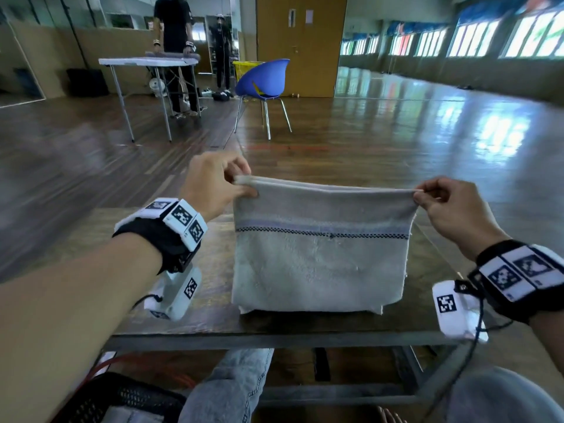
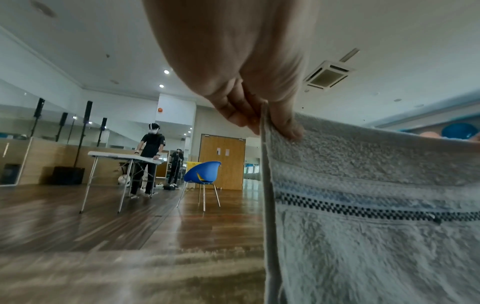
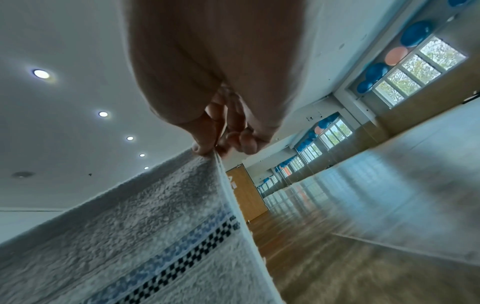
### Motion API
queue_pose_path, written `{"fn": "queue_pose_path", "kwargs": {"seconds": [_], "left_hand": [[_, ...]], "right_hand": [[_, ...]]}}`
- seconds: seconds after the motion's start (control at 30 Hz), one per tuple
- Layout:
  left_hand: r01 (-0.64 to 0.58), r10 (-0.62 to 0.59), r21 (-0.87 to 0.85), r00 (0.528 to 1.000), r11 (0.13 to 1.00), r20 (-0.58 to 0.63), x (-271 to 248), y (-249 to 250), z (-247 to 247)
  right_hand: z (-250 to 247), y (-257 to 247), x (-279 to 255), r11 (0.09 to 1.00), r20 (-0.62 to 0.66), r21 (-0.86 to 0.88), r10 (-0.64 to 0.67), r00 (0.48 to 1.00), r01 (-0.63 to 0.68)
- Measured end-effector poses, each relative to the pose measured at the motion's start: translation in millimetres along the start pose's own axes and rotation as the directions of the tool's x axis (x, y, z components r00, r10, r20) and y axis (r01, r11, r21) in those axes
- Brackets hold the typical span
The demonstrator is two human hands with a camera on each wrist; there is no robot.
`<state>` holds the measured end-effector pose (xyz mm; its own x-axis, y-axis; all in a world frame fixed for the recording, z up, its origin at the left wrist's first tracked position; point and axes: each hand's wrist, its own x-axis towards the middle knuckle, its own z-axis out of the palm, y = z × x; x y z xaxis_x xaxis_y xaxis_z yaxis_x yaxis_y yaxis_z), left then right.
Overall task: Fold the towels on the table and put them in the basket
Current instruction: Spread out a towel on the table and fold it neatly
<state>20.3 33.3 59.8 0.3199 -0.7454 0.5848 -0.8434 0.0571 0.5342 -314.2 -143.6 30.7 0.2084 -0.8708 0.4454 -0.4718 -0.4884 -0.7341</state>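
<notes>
A grey towel [image 1: 320,264] with a blue band and a black checked stripe hangs doubled over, held up above the wooden table [image 1: 198,319]. Its lower edge touches the tabletop. My left hand [image 1: 241,184] pinches the top left corner, thumb on the near side, as the left wrist view shows [image 2: 270,125]. My right hand [image 1: 422,195] pinches the top right corner between thumb and fingers, also seen in the right wrist view [image 3: 215,151]. The towel [image 2: 376,205] [image 3: 130,236] is stretched taut between both hands. A dark mesh basket [image 1: 122,398] sits on the floor at my lower left, with pale cloth inside.
My knees in jeans [image 1: 232,389] are under the table's near edge. Beyond the table stand a blue chair [image 1: 262,80] and a white folding table [image 1: 146,62] where another person works. Polished wood floor stretches to the right.
</notes>
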Motion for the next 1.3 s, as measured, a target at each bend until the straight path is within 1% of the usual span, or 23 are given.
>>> {"fn": "queue_pose_path", "kwargs": {"seconds": [0.07, 0.2, 0.27, 0.33, 0.37, 0.43, 0.5, 0.57, 0.6, 0.63, 0.67, 0.7, 0.73, 0.8, 0.83, 0.87, 0.9, 0.93, 1.03, 1.1, 1.13, 1.2, 1.3], "left_hand": [[-0.008, 0.009, 0.009, 0.998, 1.0, -0.066, 17, 7, -9], [-0.021, 0.025, 0.024, 0.984, 0.999, -0.174, 41, 20, -27], [-0.028, 0.025, -0.014, 0.975, 0.999, -0.221, 40, 21, -33], [-0.041, 0.029, -0.043, 0.97, 0.998, -0.241, 26, 18, -34], [-0.031, 0.02, -0.046, 0.971, 0.998, -0.237, 16, 13, -32], [0.039, -0.047, -0.046, 0.981, 0.998, -0.188, -6, 1, -25], [0.161, -0.168, -0.092, 0.983, 0.983, -0.073, -28, -15, -17], [0.295, -0.269, -0.169, 0.949, 0.94, 0.162, -47, -33, -10], [0.364, -0.296, -0.186, 0.902, 0.913, 0.313, -55, -41, -6], [0.434, -0.32, -0.176, 0.834, 0.884, 0.45, -64, -47, -2], [0.498, -0.349, -0.148, 0.761, 0.855, 0.546, -71, -54, 2], [0.552, -0.376, -0.13, 0.704, 0.824, 0.603, -79, -58, 7], [0.589, -0.396, -0.117, 0.664, 0.799, 0.634, -85, -62, 12], [0.613, -0.421, -0.072, 0.619, 0.787, 0.663, -95, -68, 24], [0.607, -0.431, -0.041, 0.608, 0.794, 0.667, -99, -70, 29], [0.598, -0.44, -0.012, 0.603, 0.801, 0.665, -101, -72, 34], [0.593, -0.455, 0.012, 0.604, 0.805, 0.654, -102, -75, 38], [0.582, -0.47, 0.038, 0.615, 0.812, 0.633, -102, -78, 43], [0.498, -0.489, 0.133, 0.702, 0.857, 0.518, -96, -83, 55], [0.494, -0.508, 0.155, 0.745, 0.856, 0.432, -88, -88, 65], [0.509, -0.525, 0.156, 0.754, 0.847, 0.395, -83, -91, 70], [0.5, -0.542, 0.209, 0.767, 0.84, 0.343, -74, -98, 80], [0.433, -0.522, 0.303, 0.777, 0.849, 0.351, -67, -108, 93]], "right_hand": [[-3, -11, 20, 1.0, -0.016, 0.007, -0.004, 1.0, 0.004], [-8, -38, 49, 0.981, -0.108, 0.189, -0.013, 0.994, 0.033], [-10, -46, 51, 0.954, -0.163, 0.284, -0.047, 0.985, 0.093], [-9, -48, 43, 0.945, -0.157, 0.297, -0.091, 0.983, 0.135], [-9, -47, 35, 0.952, -0.114, 0.271, -0.114, 0.987, 0.142], [-10, -39, 20, 0.973, 0.034, 0.19, -0.142, 0.989, 0.133], [-15, -29, 3, 0.989, 0.24, 0.114, -0.119, 0.963, 0.094], [-20, -17, -11, 0.998, 0.47, 0.042, -0.053, 0.881, 0.037], [-21, -9, -17, 1.0, 0.559, -0.001, -0.012, 0.829, 0.015], [-20, 1, -23, 0.999, 0.629, -0.043, 0.03, 0.777, -0.004], [-17, 11, -29, 0.997, 0.683, -0.076, 0.068, 0.727, -0.022], [-13, 22, -35, 0.994, 0.73, -0.103, 0.106, 0.675, -0.045], [-8, 33, -40, 0.989, 0.77, -0.131, 0.148, 0.62, -0.073], [5, 55, -49, 0.974, 0.822, -0.19, 0.228, 0.522, -0.126], [12, 65, -53, 0.968, 0.828, -0.215, 0.253, 0.5, -0.133], [18, 73, -55, 0.965, 0.822, -0.232, 0.263, 0.506, -0.123], [25, 80, -57, 0.966, 0.803, -0.238, 0.255, 0.539, -0.102], [31, 85, -57, 0.97, 0.773, -0.232, 0.231, 0.591, -0.075], [49, 95, -55, 0.982, 0.627, -0.188, 0.146, 0.766, -0.034], [61, 98, -50, 0.978, 0.537, -0.207, 0.112, 0.836, 0.002], [67, 99, -45, 0.974, 0.509, -0.227, 0.101, 0.855, 0.02], [81, 100, -33, 0.964, 0.491, -0.263, 0.097, 0.866, 0.041], [104, 102, -14, 0.944, 0.545, -0.324, 0.133, 0.828, 0.062]]}}
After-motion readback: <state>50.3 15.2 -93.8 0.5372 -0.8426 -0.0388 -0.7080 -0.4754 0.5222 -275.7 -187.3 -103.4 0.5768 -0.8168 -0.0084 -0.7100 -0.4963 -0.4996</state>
